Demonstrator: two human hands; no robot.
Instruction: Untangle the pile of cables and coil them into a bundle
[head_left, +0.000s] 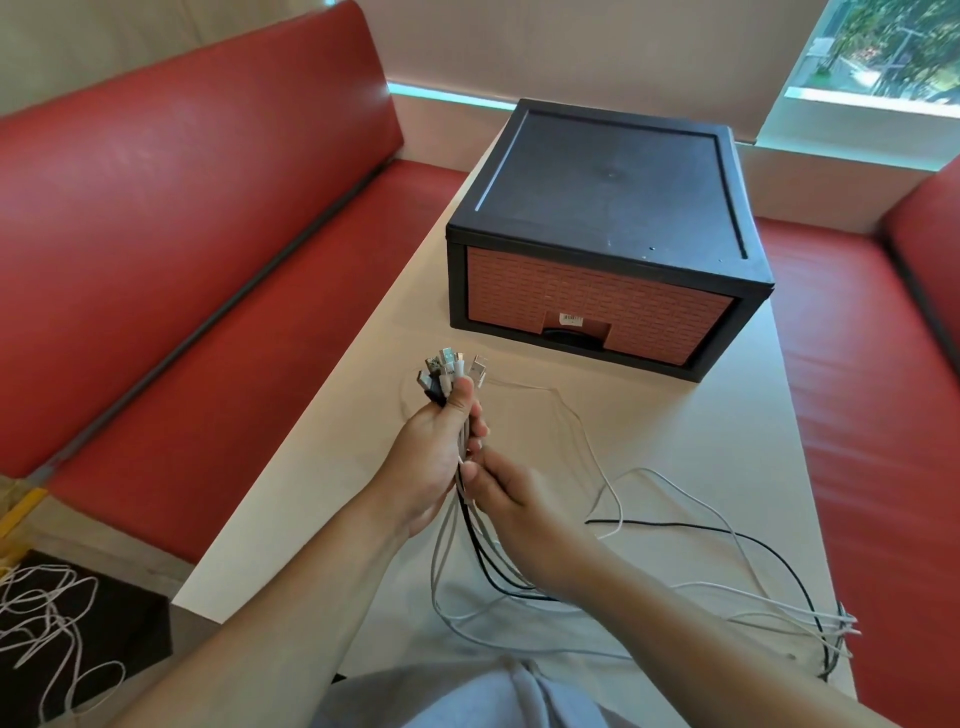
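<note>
**A:** What's the surface like?

**B:** A pale, matte counter (649, 447). Red padded benches (182, 218) run along both sides, and there's a window (893, 47) at the far right with trees outside.

**A:** Anything standing on it?

**B:** A black drawer box (608, 208) with a reddish woven-pattern front, toward the far end.

**A:** And the cables?

**B:** The left hand (436, 457) grips the cables (457, 519) just under their plugs (449, 370), which stick up in a cluster. The right hand (514, 499) pinches strands directly below. Loose white and black lengths trail across the counter's near right part. More white cable lies tangled on a dark mat (119, 618) on the floor.
</note>
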